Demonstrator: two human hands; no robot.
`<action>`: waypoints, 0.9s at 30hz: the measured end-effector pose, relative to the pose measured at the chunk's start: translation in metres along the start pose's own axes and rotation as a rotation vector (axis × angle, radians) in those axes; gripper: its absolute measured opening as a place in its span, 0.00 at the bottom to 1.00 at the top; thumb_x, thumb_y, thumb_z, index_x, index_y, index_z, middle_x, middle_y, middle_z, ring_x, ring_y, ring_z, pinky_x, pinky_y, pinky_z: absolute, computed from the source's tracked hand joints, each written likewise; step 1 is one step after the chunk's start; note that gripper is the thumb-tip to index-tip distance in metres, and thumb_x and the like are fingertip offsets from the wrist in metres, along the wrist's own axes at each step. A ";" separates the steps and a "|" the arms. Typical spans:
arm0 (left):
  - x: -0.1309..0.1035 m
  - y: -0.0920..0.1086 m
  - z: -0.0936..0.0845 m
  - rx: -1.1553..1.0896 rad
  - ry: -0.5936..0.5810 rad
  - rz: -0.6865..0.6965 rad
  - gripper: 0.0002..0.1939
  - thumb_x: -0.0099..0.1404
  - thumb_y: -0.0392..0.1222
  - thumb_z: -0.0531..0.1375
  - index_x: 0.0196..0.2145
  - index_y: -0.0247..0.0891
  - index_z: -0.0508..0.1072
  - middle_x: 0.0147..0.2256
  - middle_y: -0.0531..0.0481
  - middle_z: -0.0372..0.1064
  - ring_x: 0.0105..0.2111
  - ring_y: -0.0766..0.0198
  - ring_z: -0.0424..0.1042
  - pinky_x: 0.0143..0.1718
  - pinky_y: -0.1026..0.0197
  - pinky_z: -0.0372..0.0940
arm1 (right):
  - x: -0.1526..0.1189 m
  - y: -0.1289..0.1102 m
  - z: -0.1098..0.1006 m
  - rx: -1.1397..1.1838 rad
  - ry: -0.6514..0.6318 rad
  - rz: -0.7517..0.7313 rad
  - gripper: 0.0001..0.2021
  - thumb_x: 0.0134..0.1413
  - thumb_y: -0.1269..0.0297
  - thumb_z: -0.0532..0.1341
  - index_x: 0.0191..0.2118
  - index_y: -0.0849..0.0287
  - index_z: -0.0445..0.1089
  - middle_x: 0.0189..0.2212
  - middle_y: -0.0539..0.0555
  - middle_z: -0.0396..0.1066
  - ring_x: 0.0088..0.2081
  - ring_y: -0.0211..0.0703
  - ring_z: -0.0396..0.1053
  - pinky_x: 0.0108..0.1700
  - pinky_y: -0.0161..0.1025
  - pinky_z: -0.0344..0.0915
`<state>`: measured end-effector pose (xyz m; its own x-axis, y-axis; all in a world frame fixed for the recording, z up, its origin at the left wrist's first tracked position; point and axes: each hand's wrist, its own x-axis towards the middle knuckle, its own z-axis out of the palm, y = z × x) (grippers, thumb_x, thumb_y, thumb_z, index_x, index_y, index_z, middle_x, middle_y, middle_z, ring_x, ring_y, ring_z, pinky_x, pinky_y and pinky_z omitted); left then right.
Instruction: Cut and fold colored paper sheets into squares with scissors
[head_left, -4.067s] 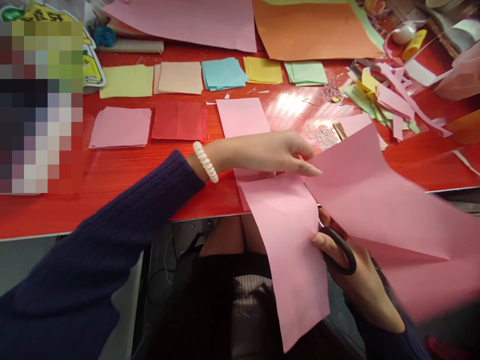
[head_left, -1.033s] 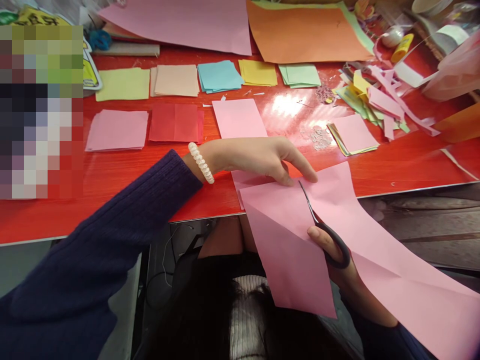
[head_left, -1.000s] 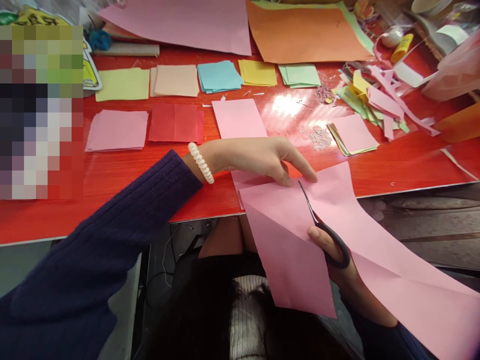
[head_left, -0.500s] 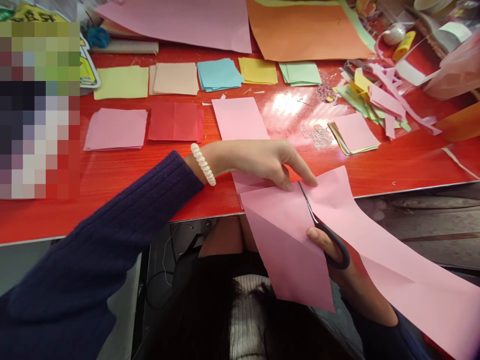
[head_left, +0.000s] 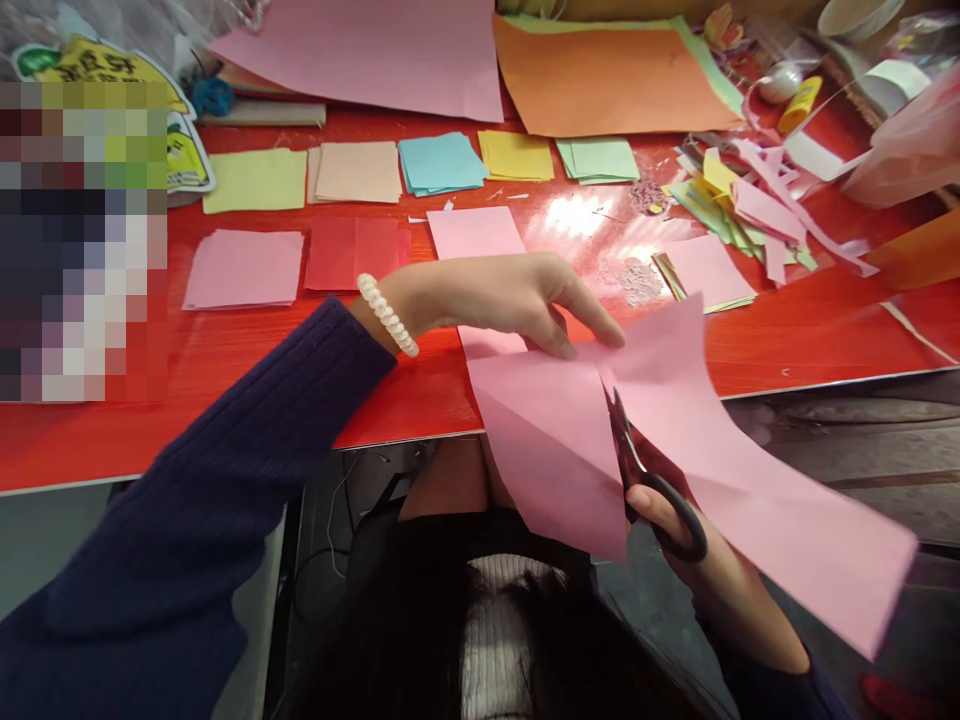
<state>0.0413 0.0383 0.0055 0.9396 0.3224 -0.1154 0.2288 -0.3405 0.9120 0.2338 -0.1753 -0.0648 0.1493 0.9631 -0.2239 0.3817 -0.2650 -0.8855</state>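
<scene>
Red table (head_left: 225, 350) full of paper squares; left hand (head_left: 510, 300) pinches the pink sheet (head_left: 555, 440), right hand (head_left: 697, 560) grips black scissors (head_left: 645, 480) mid-sheet.

Sheet (head_left: 555, 440) is pinned at its far edge under the left hand (head_left: 517, 300), overhanging the counter (head_left: 225, 370) edge. Scissors (head_left: 645, 470) sit in the right hand (head_left: 712, 570), nearer than the left hand, blades in the sheet's slit. Paper stacks (head_left: 360, 210) are laid in two rows beyond and left of the left hand. Scrap pile (head_left: 757, 195) is found beyond the right hand. Large sheets (head_left: 480, 60) lie behind all.
</scene>
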 end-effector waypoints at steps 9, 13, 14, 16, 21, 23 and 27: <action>-0.025 -0.005 -0.041 0.051 0.236 -0.073 0.14 0.54 0.33 0.60 0.39 0.35 0.79 0.39 0.48 0.75 0.42 0.58 0.70 0.43 0.59 0.63 | -0.010 0.039 -0.030 -0.026 -0.317 0.000 0.39 0.36 0.33 0.62 0.51 0.55 0.68 0.46 0.60 0.71 0.48 0.62 0.68 0.49 0.49 0.66; -0.030 -0.012 -0.054 0.080 0.199 -0.119 0.17 0.53 0.32 0.60 0.41 0.39 0.78 0.40 0.51 0.75 0.45 0.58 0.70 0.47 0.58 0.62 | 0.002 0.046 -0.024 0.151 -0.161 -0.097 0.35 0.42 0.35 0.60 0.53 0.52 0.63 0.50 0.60 0.66 0.53 0.59 0.64 0.52 0.48 0.63; -0.032 -0.010 -0.056 0.094 0.195 -0.128 0.17 0.53 0.32 0.60 0.42 0.39 0.78 0.41 0.51 0.75 0.46 0.58 0.70 0.47 0.58 0.62 | 0.006 0.046 -0.021 0.214 -0.099 -0.145 0.31 0.45 0.36 0.59 0.52 0.50 0.62 0.48 0.58 0.67 0.51 0.56 0.66 0.50 0.46 0.65; -0.038 -0.002 -0.059 0.124 0.231 -0.141 0.16 0.54 0.32 0.59 0.41 0.39 0.78 0.41 0.50 0.75 0.47 0.58 0.69 0.47 0.58 0.62 | 0.012 0.044 -0.015 0.301 -0.030 -0.232 0.25 0.50 0.40 0.57 0.49 0.48 0.62 0.42 0.55 0.69 0.43 0.50 0.69 0.43 0.42 0.67; -0.039 0.018 -0.060 0.102 0.455 -0.020 0.14 0.59 0.33 0.57 0.41 0.40 0.77 0.41 0.55 0.74 0.50 0.60 0.68 0.47 0.60 0.60 | 0.018 0.034 -0.013 0.101 -0.220 -0.219 0.26 0.45 0.38 0.60 0.43 0.52 0.69 0.36 0.55 0.70 0.39 0.52 0.69 0.42 0.43 0.67; -0.026 0.021 -0.060 0.000 0.522 0.118 0.15 0.61 0.33 0.55 0.43 0.41 0.76 0.41 0.59 0.73 0.50 0.63 0.67 0.48 0.59 0.59 | 0.018 0.034 -0.017 0.015 -0.380 -0.196 0.28 0.42 0.36 0.61 0.43 0.51 0.71 0.37 0.55 0.71 0.39 0.54 0.69 0.43 0.45 0.67; 0.013 0.021 -0.061 -0.254 0.448 0.270 0.14 0.63 0.33 0.57 0.43 0.46 0.75 0.42 0.65 0.73 0.47 0.69 0.65 0.52 0.62 0.58 | 0.016 0.044 -0.031 0.003 -0.524 -0.159 0.29 0.33 0.40 0.68 0.45 0.43 0.71 0.39 0.52 0.71 0.41 0.58 0.70 0.44 0.45 0.67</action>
<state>0.0432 0.0892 0.0475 0.7440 0.6147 0.2619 -0.1246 -0.2575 0.9582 0.2814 -0.1733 -0.0942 -0.3845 0.8859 -0.2595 0.3596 -0.1151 -0.9260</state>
